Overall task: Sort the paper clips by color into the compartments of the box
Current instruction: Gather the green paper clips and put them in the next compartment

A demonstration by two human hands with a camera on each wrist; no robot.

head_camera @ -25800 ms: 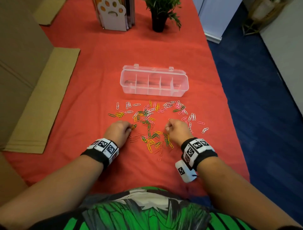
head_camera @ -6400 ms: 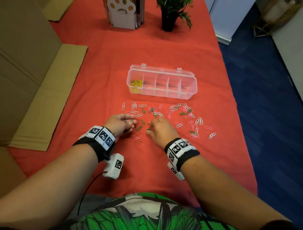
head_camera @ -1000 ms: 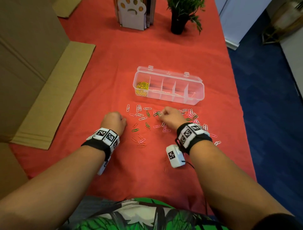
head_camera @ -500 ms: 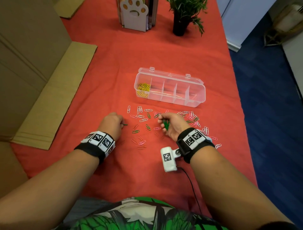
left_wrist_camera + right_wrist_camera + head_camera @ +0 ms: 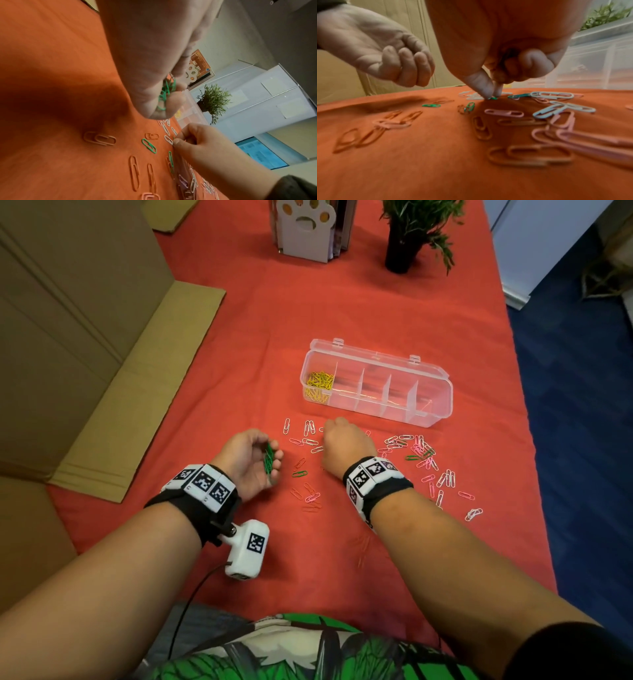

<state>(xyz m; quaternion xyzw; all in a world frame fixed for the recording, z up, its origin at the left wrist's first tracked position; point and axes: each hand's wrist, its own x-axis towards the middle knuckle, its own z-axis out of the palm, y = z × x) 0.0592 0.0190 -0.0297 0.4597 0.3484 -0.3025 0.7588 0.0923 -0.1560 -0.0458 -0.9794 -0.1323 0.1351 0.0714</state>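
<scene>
A clear plastic box (image 5: pixel 435 392) with several compartments stands on the red cloth; yellow clips (image 5: pixel 319 385) fill its leftmost compartment. My left hand (image 5: pixel 251 462) lies palm up with fingers curled round a bunch of green clips (image 5: pixel 269 458), seen also as green clips (image 5: pixel 165 93) in the left wrist view. My right hand (image 5: pixel 344 448) reaches down in front of the box, thumb and forefinger pinching a green clip (image 5: pixel 492 98) on the cloth. Loose pink, white, red and green clips (image 5: pixel 423 453) lie scattered around both hands.
Flattened cardboard (image 5: pixel 102 364) lies along the left side of the table. A paw-print holder (image 5: pixel 308 227) and a potted plant (image 5: pixel 409 237) stand at the back. The table's right edge (image 5: pixel 534 460) drops to a blue floor.
My right hand passed its green clips to the left hand, then moved forward to the clips near the box. My left hand turned palm up and now holds the green bunch.
</scene>
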